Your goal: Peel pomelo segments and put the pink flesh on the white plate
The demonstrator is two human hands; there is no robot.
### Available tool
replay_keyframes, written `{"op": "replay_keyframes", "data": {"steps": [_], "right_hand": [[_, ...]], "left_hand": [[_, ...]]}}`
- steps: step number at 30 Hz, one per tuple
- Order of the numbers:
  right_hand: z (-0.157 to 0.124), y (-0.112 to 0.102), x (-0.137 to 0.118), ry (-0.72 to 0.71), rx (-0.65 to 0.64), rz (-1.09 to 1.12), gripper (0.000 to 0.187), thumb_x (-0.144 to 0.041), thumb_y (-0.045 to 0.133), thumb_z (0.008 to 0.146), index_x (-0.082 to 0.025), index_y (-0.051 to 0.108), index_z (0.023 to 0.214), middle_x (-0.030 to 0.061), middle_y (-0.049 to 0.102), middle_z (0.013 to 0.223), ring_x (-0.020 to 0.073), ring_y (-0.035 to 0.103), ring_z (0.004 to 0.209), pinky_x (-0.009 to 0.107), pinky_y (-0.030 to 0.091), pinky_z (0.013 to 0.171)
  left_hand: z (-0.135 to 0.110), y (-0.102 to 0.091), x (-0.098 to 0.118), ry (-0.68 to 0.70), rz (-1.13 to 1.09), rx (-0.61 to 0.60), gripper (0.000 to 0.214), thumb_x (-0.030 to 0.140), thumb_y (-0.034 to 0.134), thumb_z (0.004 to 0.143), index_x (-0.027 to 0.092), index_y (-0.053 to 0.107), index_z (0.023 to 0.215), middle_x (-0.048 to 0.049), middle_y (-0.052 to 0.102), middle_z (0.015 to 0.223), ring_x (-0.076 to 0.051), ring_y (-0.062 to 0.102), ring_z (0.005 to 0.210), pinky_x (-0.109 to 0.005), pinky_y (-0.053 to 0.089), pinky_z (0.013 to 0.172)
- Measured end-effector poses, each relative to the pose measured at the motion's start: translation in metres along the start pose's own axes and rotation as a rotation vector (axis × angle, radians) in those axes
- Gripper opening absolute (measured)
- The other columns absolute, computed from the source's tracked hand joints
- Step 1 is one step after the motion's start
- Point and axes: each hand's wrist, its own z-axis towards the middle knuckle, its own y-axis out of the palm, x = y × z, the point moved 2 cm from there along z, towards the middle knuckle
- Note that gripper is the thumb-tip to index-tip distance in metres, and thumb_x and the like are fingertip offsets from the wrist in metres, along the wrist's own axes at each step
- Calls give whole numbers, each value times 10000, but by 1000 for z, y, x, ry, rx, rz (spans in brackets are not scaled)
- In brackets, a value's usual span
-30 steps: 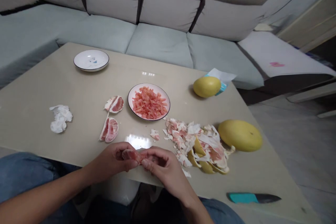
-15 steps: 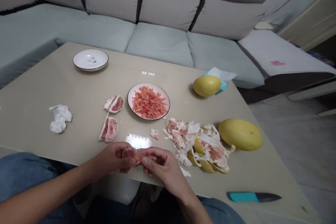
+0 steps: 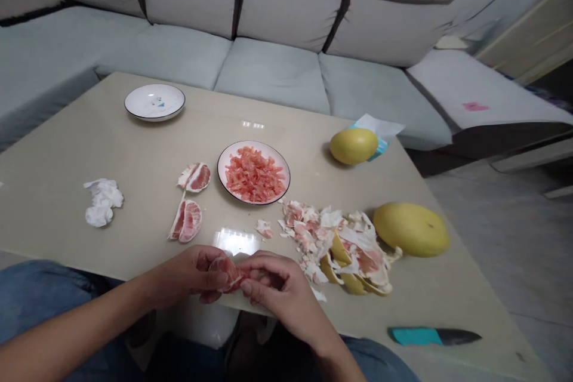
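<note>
Near the table's front edge, my left hand [image 3: 203, 273] is closed around a pomelo segment [image 3: 230, 276] with red flesh and pale membrane. My right hand [image 3: 273, 286] pinches the segment's right end between thumb and fingers. Beyond my hands, a plate [image 3: 221, 182] holds a heap of red pomelo pulp [image 3: 255, 176]. Left of it lie unpeeled-membrane segments, one piece [image 3: 197, 178] behind another [image 3: 190, 222]. A pile of membrane scraps and yellow rind [image 3: 342, 250] spreads to the right of my hands.
A whole yellow pomelo [image 3: 410, 230] lies right of the peel pile, and another [image 3: 353, 146] is farther back by a tissue pack [image 3: 380, 131]. A teal-handled knife [image 3: 416, 336] rests at the front right. Crumpled tissue [image 3: 103, 203] and a white plate [image 3: 154, 101] are on the left.
The segment between my hands has turned and shows more red flesh. My fingers have shifted slightly on it. Everything else on the table stays put.
</note>
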Motion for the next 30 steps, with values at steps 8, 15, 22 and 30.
{"op": "replay_keyframes", "data": {"steps": [8, 15, 22, 30], "right_hand": [[-1, 1, -4, -122, 27, -89, 151, -262, 697, 785, -198, 746, 912, 33, 652, 780, 123, 574, 652, 211, 453, 562], [-4, 2, -3, -146, 3, -114, 127, -202, 665, 768, -192, 741, 869, 23, 645, 726, 119, 574, 608, 208, 455, 538], [-3, 3, -3, -135, -10, -135, 150, -208, 637, 775, -182, 733, 887, 9, 644, 657, 107, 559, 549, 198, 441, 508], [-3, 7, 5, -168, 55, -237, 163, -113, 587, 700, -183, 688, 808, -5, 622, 673, 99, 549, 546, 187, 432, 500]], "left_hand": [[-1, -3, 0, -57, -44, -16, 328, 419, 756, 718, 137, 593, 753, 8, 546, 718, -63, 421, 526, -210, 286, 501], [-2, 1, -1, -126, -119, -104, 331, 419, 760, 708, 141, 584, 737, 0, 556, 713, -63, 397, 499, -212, 252, 472], [-1, 0, -2, -132, -97, -52, 346, 419, 767, 700, 152, 548, 703, 11, 541, 688, -66, 392, 500, -220, 264, 494], [0, 0, -2, -33, 58, 51, 328, 426, 758, 701, 146, 591, 741, 18, 559, 678, -75, 419, 530, -212, 301, 496]]}}
